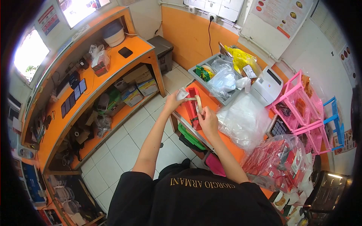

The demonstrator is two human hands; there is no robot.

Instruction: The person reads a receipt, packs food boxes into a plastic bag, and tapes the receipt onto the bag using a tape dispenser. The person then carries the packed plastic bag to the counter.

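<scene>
Left hand (174,102) pinches a small clear packet (183,93); right hand (208,121) grips a pale strip (198,101) — tape perhaps, hard to tell — by a long red object (191,108) on the orange table (231,145). The strip seems light, limp, best pinched near its ends

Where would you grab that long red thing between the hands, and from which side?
Probably across its narrow middle, from above: the long red thing appears to lie on the orange table, so a grip could straddle its long sides. A pale strip crosses its far part, leaving the middle clearer.
</scene>
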